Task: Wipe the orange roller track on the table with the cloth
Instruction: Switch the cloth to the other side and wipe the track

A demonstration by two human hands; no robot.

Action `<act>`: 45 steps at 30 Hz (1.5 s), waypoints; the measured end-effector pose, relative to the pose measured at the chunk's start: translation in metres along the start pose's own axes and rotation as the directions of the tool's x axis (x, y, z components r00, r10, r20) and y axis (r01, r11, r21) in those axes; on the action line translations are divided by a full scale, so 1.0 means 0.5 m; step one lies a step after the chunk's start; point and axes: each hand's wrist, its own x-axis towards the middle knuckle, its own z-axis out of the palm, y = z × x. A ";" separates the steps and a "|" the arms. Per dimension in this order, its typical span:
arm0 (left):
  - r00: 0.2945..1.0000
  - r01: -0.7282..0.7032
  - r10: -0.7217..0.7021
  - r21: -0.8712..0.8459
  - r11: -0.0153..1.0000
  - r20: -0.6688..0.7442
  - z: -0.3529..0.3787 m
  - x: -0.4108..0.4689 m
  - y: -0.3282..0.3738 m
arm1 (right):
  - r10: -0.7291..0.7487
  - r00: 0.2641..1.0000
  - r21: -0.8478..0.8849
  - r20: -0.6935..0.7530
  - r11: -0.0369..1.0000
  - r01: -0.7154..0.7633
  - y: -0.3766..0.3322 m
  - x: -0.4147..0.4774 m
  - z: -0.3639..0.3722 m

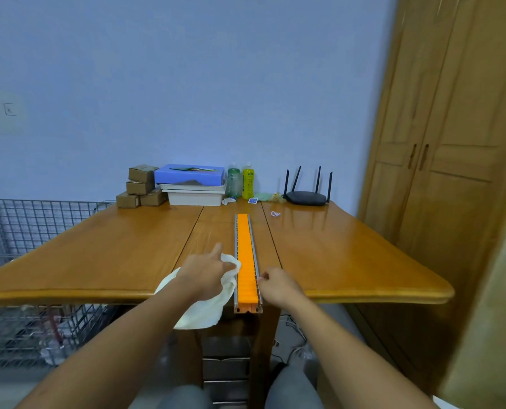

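The orange roller track point(245, 249), framed by grey metal rails, runs down the middle of the wooden table point(98, 246) from far to near, its near end jutting over the front edge. My left hand point(206, 274) grips a white cloth point(204, 309) just left of the track, with a bunched corner touching the left rail and the rest hanging over the table edge. My right hand point(278, 286) rests against the right rail near the track's near end, fingertips pinched on the rail.
Against the far wall stand small cardboard boxes point(141, 185), a blue box on white trays point(191, 184), two bottles point(241, 181) and a black router point(306, 196). A wire basket point(18, 231) stands left of the table. A wooden wardrobe point(440, 160) stands at the right.
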 end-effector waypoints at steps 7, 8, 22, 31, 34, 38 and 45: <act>1.000 0.010 -0.008 -0.050 0.999 0.024 -0.017 -0.078 0.029 | 0.017 0.998 -0.017 -0.063 1.000 -0.018 -0.012 -0.072 -0.016; 1.000 0.006 -0.004 -0.051 0.999 0.028 -0.024 -0.090 0.033 | 0.017 0.998 -0.018 -0.066 1.000 -0.018 -0.015 -0.082 -0.019; 0.995 -0.097 0.097 0.006 0.995 0.011 -0.103 -0.203 0.072 | 0.028 0.992 -0.032 -0.126 0.999 -0.032 -0.032 -0.186 -0.074; 0.994 -0.107 0.108 0.040 0.993 -0.020 -0.148 -0.221 0.077 | -0.030 0.989 -0.047 -0.147 0.999 0.023 -0.062 -0.211 -0.084; 0.993 -0.105 0.106 0.029 0.994 -0.046 -0.159 -0.223 0.075 | -0.036 0.988 -0.048 -0.150 0.998 0.029 -0.067 -0.217 -0.091; 0.996 -0.019 0.005 -0.162 0.987 -0.085 -0.155 -0.206 0.057 | -0.048 0.989 -0.032 -0.143 0.999 0.044 -0.067 -0.213 -0.098; 0.987 0.099 -0.152 -0.930 0.354 0.047 -0.199 -0.163 0.018 | -0.148 0.985 0.294 -0.091 0.941 0.168 -0.063 -0.163 -0.110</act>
